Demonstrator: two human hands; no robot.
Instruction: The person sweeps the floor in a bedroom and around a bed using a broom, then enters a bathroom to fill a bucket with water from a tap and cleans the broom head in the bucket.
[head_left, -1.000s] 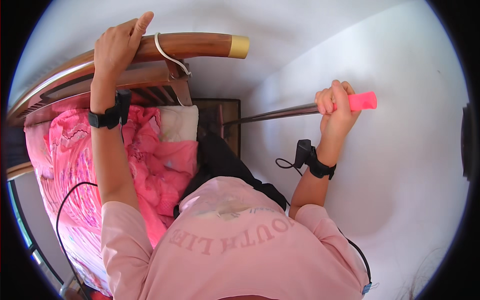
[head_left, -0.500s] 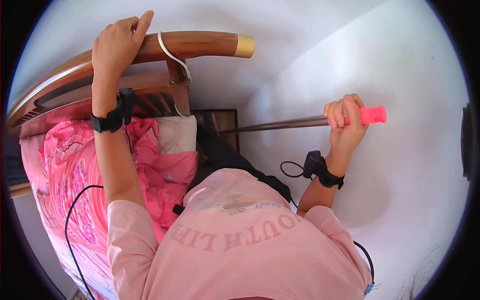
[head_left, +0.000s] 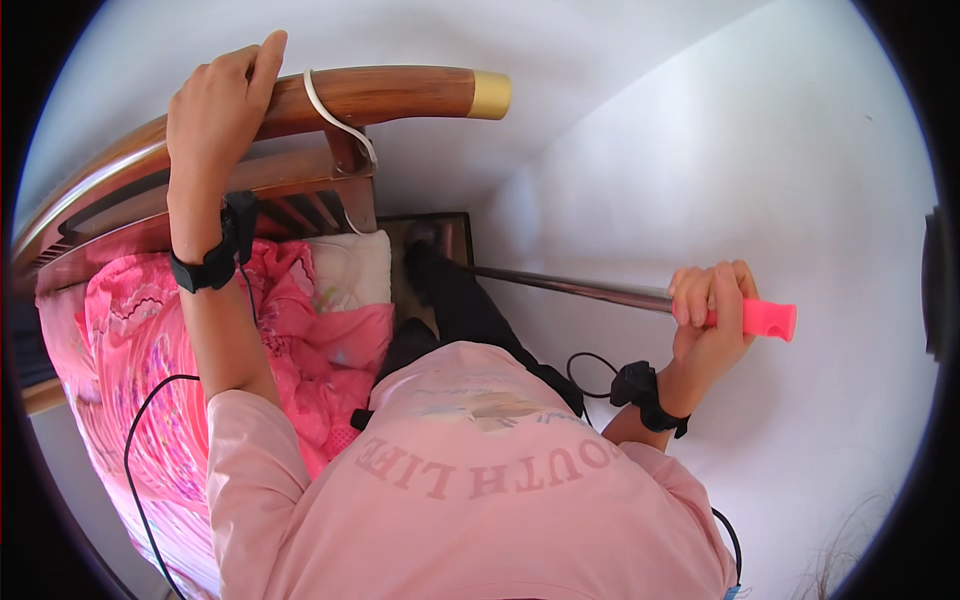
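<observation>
At the far left, my left hand (head_left: 212,115) is closed over the curved wooden top rail (head_left: 400,95) of a headboard, its thumb along the upper side and most fingertips hidden. On the right, my right hand (head_left: 715,310) wraps round the upper part of a long, thin metal pole (head_left: 570,288). A bright pink handle end (head_left: 775,320) sticks out past the fist. The pole slants away toward the dark floor area near my foot (head_left: 428,240). Its far end is hidden there, so its kind cannot be told.
A white cord (head_left: 325,112) loops over the rail near its gold end cap (head_left: 490,95). Pink bedding (head_left: 150,390) and a white pillow (head_left: 350,265) lie on the bed at left. White walls (head_left: 820,190) stand ahead and at right. Black cables run from my wrist bands.
My right hand has come nearer and slightly right, swinging the pole's handle end with it. My left hand stays on the rail. My dark-trousered leg and foot show more clearly.
</observation>
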